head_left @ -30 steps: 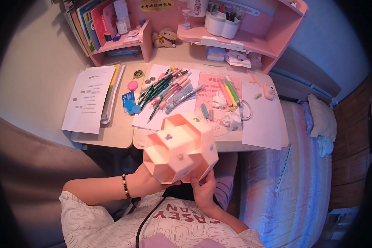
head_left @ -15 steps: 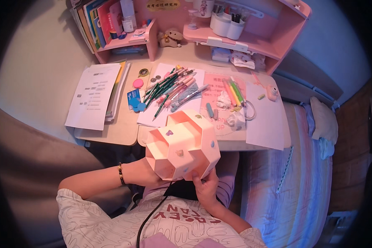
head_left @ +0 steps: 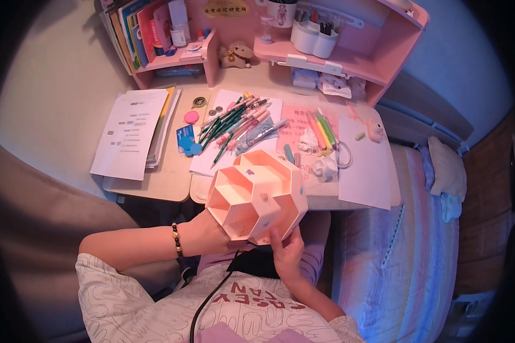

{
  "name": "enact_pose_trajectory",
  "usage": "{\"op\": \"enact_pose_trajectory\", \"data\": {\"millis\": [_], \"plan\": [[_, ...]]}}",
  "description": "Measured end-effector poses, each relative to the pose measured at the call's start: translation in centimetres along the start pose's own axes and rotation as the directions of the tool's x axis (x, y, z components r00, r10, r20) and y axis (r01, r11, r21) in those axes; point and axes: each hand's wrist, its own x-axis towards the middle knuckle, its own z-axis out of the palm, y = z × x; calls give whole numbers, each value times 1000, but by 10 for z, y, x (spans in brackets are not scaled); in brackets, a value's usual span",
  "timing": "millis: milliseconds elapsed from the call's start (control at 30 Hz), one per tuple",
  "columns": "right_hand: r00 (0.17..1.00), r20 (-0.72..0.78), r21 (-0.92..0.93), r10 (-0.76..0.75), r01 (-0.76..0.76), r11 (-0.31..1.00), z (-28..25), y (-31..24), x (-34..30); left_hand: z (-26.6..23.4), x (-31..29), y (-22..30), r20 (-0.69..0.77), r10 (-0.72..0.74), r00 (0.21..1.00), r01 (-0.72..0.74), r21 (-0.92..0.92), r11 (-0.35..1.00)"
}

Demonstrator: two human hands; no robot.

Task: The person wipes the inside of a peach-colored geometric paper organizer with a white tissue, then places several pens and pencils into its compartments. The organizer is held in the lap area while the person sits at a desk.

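A pale pink pen holder [head_left: 257, 197] with several hexagonal compartments and small stickers is held up over the desk's front edge, its open cells tilted toward me. I see nothing inside the cells. My left hand [head_left: 214, 231], a beaded bracelet at its wrist, supports the holder from the lower left, its fingers mostly hidden behind it. At the lower right my right hand [head_left: 288, 251] grips the holder's edge, thumb on the near side. Just beyond the holder, a pile of green pencils [head_left: 226, 127] and pens [head_left: 257, 134] lies on white paper.
Papers [head_left: 123, 134] are stacked at the left. Highlighters [head_left: 324, 128], crumpled tissue [head_left: 325, 167] and a white sheet [head_left: 365, 171] lie on the right. At the back stands a pink shelf [head_left: 377, 54] with a white pen cup [head_left: 312, 41]. A striped bed [head_left: 406, 246] is beside the desk.
The pen holder has been tipped so its open cells face me more, and has shifted slightly to the right. Both hands keep their hold, with the left wrist moved a little right.
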Motion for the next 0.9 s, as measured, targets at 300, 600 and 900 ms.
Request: {"op": "enact_pose_trajectory", "data": {"millis": [300, 600, 900], "plan": [[998, 60, -71, -7, 11, 997, -3, -1, -3, -2, -12, 11, -47, -107, 993, 100, -131, 986], [999, 44, -30, -32, 34, 999, 1, 1, -8, -16, -8, 2, 80, -6, 997, 23, -220, 975], [996, -57, 86, -62, 67, 994, -1, 10, 4, -22, 12, -16, 177, 30, 984, 9, -217, 976]]}}
